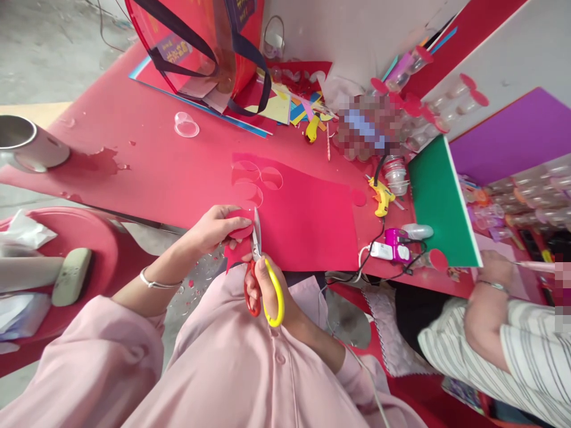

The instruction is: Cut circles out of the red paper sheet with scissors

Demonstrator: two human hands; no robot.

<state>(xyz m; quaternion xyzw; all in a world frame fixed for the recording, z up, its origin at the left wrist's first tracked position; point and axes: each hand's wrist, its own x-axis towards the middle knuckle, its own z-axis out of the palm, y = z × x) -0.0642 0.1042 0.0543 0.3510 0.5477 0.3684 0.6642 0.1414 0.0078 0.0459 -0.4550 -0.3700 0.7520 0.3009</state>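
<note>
A large red sheet (pixel 307 220) lies on the red table, with several round outlines or cutouts near its upper left part. My left hand (pixel 218 229) pinches a red round piece (pixel 241 224) at the sheet's left edge, thumb on top. My right hand (pixel 270 288) is closed around scissors (pixel 273 297) with one yellow and one red handle. The scissor blades point away from me, slightly parted, right beside the round piece. Some fingertips of my right hand are hidden behind the handles.
A metal mug (pixel 42 145) stands at the left table edge (pixel 147 137). Beyond are a red bag (pixel 200 47), paper scraps and a yellow glue gun (pixel 382 196). Cables and a purple-white plug (pixel 397 246) lie right. Another person's hand (pixel 495 270) is at far right.
</note>
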